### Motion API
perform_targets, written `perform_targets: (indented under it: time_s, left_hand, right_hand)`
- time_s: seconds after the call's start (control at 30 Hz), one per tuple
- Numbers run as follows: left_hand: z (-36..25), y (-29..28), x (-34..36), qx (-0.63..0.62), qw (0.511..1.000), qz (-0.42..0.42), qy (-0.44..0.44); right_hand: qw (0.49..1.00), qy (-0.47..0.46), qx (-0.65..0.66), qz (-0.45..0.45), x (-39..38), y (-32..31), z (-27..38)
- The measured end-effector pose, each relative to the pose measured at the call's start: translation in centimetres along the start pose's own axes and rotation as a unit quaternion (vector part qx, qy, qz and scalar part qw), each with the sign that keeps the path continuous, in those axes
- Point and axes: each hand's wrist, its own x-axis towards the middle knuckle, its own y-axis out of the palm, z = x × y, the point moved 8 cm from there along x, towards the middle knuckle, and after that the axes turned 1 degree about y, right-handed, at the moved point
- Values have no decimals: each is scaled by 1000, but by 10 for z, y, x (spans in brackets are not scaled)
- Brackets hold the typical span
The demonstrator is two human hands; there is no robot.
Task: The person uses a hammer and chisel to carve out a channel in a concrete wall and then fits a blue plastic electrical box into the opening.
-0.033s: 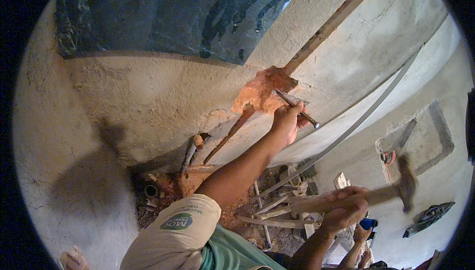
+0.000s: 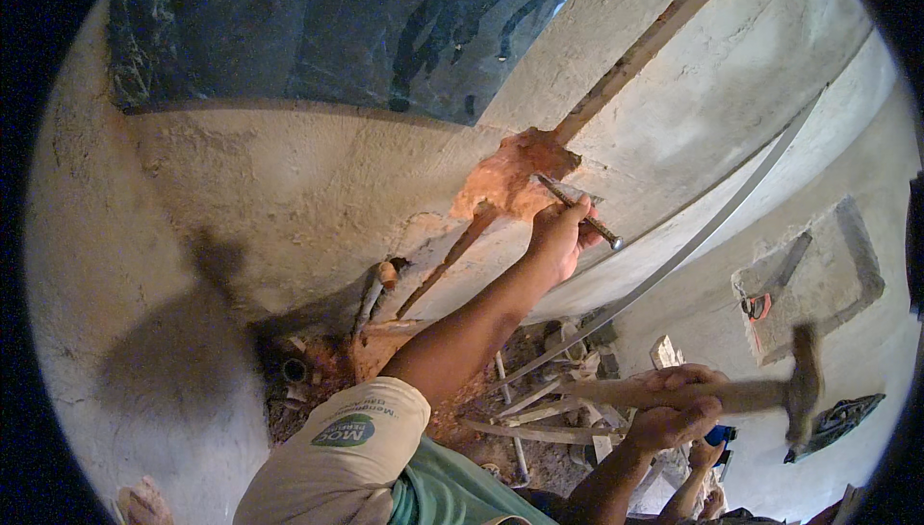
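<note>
The left hand [image 2: 561, 233] is closed in a tight grip around a steel chisel [image 2: 578, 212], holding it against the plastered wall [image 2: 318, 188]. The chisel's long axis runs on a slant from upper left to lower right: its tip points up and left into the broken orange patch [image 2: 507, 177] where brick shows through the plaster, and its blunt struck end sticks out of the fist toward the lower right, clear of the fingers. Most of the shaft shows above the hand, and only a short length below it. The right hand [image 2: 674, 408] is wrapped firmly around the wooden handle of a hammer [image 2: 760, 395], low and to the right, well apart from the chisel. The hammer's handle lies nearly level, with the blurred dark head at its right end standing across the handle. A second hand lies on the handle just beside the grip; whose it is cannot be told. A narrow groove [image 2: 654, 39] cut into the wall runs from the orange patch up to the right. On the pale sleeve [image 2: 337, 448] of the left arm sits a small oval green badge with white lettering. Rubble and scraps of wood [image 2: 539, 424] lie on the floor at the wall's foot, and a dark stone slab [image 2: 308, 25] sits above the plaster.
</note>
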Motion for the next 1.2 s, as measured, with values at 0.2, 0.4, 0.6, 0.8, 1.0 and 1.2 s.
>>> perform_targets:
  time_s: [0.2,0.4,0.6,0.8,1.0,1.2]
  left_hand:
    - [-2,-10,3,-21,999,-45,-17]
    - [-1,-23,8,17,1000,-7,-18]
    - [4,-23,8,63,997,-29,-30]
    - [25,-35,-33,149,987,-15,-64]
    - [10,-27,-25,200,980,14,-7]
    - [3,-28,-27,185,983,-6,16]
  right_hand:
    - [939,134,-228,222,-87,13,-147]
    - [999,9,-26,38,-28,31,-26]
    - [865,-82,-433,241,-76,28,-111]
    - [955,243,-121,123,-83,-1,-103]
    - [991,136,0,12,-76,-15,-60]
    - [990,-8,128,-52,-89,2,-42]
